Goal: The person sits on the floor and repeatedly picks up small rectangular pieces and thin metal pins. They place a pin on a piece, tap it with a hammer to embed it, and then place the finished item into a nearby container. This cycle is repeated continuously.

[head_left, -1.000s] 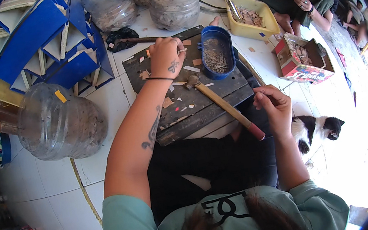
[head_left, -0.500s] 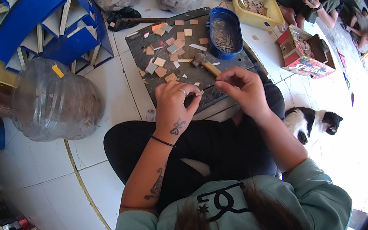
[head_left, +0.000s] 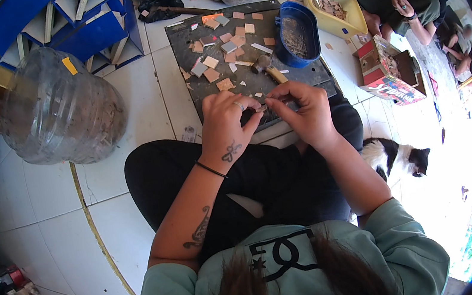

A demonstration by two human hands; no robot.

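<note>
My left hand [head_left: 223, 126] pinches a small, thin tile piece [head_left: 263, 108] between thumb and fingers. Close against its far end, my right hand [head_left: 307, 110] is closed in a pinch too; whatever lies between those fingertips is too small to make out. Both hands are over the near edge of a dark board [head_left: 314, 79]. Scattered on the board are several square tile pieces [head_left: 212, 75] in tan, pink and grey. A hammer [head_left: 262, 63] lies just beyond my hands, its wooden handle toward my right hand. Beside it stands a blue tub [head_left: 316, 45] holding many thin nail-like pieces.
A yellow bin [head_left: 353, 27] of tile scraps and an open red carton [head_left: 370, 62] stand at right. A black-and-white cat [head_left: 397, 156] sits by my right knee. Left is a large clear plastic jar [head_left: 62, 111] near blue shelving [head_left: 27, 35]. Another person's hands [head_left: 403, 5] work at far right.
My right hand has moved left, bringing its fingertips to the tile piece in my left hand. The view has shifted slightly; the hammer and tub stay put on the board.
</note>
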